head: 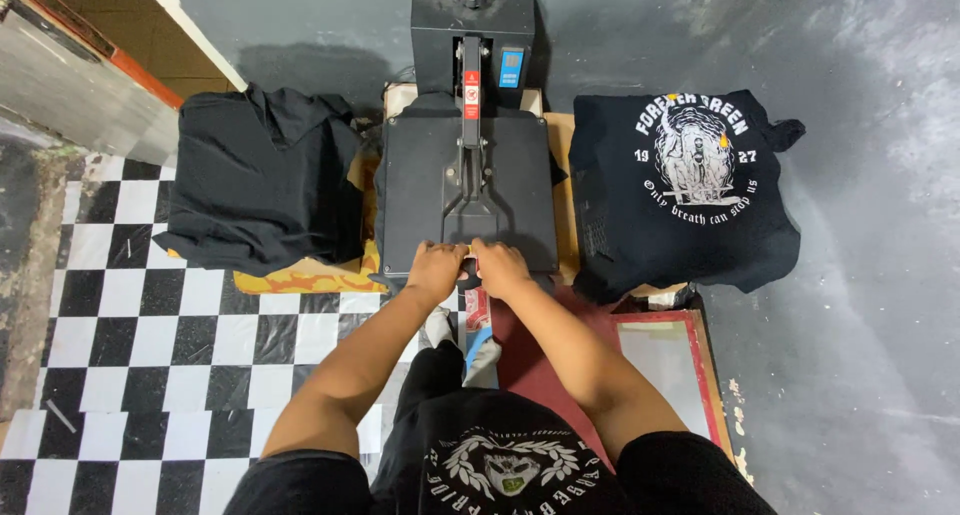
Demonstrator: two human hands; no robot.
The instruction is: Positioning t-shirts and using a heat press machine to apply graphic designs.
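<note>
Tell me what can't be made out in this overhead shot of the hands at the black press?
- Handle: left hand and right hand cover it, so its shape and their grip stay unseen.
- Under the closed heat press: its top plate hides whatever lies there.
- Left pile of black shirts: folds hide any print.
- Red-framed screen: partly cut off by the right arm.

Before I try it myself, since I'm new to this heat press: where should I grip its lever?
Likely the handle bar at the near edge of the heat press, from the front. The left hand and right hand grip it side by side, fingers over it.
</note>
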